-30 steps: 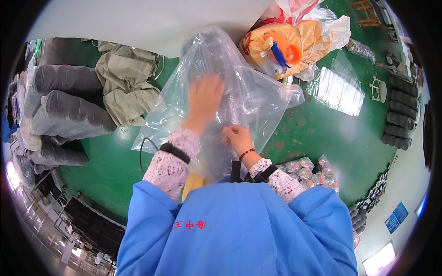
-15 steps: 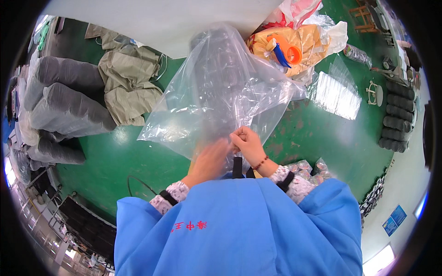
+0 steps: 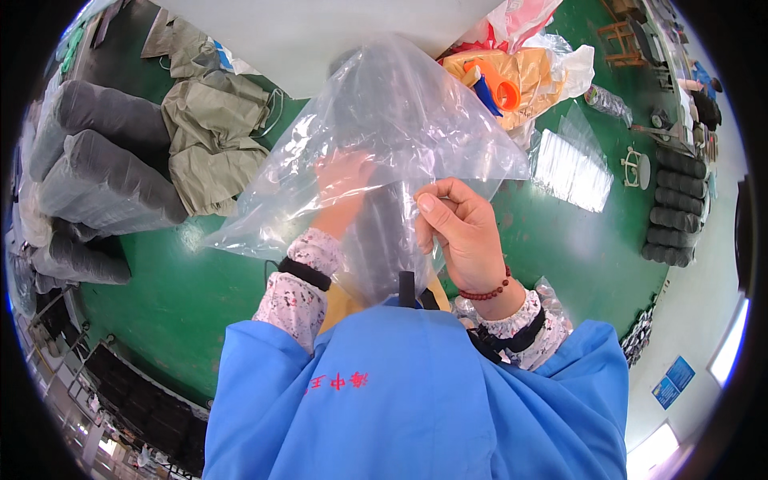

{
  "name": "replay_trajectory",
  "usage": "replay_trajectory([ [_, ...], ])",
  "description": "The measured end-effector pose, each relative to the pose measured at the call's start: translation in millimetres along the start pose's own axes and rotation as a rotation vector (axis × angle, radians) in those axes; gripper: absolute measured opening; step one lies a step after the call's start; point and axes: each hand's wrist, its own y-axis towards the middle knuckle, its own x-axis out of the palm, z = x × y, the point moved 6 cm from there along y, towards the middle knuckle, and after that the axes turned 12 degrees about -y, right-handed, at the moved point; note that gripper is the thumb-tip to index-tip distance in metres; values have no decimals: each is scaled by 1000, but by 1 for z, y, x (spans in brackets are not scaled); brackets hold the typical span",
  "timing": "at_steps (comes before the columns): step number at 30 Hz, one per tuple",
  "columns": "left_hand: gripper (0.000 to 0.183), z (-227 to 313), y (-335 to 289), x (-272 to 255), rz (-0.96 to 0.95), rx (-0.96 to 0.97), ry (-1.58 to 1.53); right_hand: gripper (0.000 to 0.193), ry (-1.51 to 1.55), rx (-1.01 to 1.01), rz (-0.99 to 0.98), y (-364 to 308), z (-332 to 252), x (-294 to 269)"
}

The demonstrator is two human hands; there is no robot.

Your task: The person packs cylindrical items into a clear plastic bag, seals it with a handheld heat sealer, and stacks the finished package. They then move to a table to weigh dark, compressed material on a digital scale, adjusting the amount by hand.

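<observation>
In front of me a large clear plastic bag (image 3: 472,144) lies over a long dark grey bundle (image 3: 384,232), which shows through the film. My right hand (image 3: 464,232) is closed, thumb against fingers, pinching the edge of the bag to the right of the bundle. My left hand (image 3: 344,188) is beneath a layer of the film, at the bundle's left side. Glare and creases blur its fingers, so their grip is unclear. The bundle's far end is dim under the creased plastic.
Several wrapped grey bundles (image 3: 112,180) are stacked at left beside khaki cloth (image 3: 212,132). A white surface (image 3: 320,40) stands ahead. An orange tape dispenser (image 3: 500,88) rests on a yellow bag (image 3: 544,80). Clear film (image 3: 572,168) lies on the green floor (image 3: 552,248).
My left hand has moved forward and left, from the bundle's near end to under the film. My right hand has shifted right with the bag's edge, and the film has spread left.
</observation>
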Motion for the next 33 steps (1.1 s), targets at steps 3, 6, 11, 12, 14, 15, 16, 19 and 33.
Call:
replay_trajectory([
  [3,24,3,13,18,-271,-26,-181,18,14,6,26,-1,5,-2],
  [6,22,7,8,12,-263,-31,-111,17,13,-13,26,0,4,-7],
  [11,19,12,6,-3,-298,-51,-65,15,60,12,43,-3,13,-11],
  [12,19,13,8,3,-187,18,-89,13,62,24,60,-4,15,-10],
  [14,16,29,24,13,-89,105,-75,10,65,55,111,-9,24,-11],
  [15,15,33,32,17,-40,149,-70,9,19,76,126,-14,29,-10],
  [16,13,24,35,25,0,135,-83,9,11,111,129,-19,40,-10],
  [19,8,-5,36,42,71,72,-140,12,-14,186,144,-29,89,-14],
  [33,52,3,18,33,43,38,-55,26,-653,305,336,23,237,-73],
])
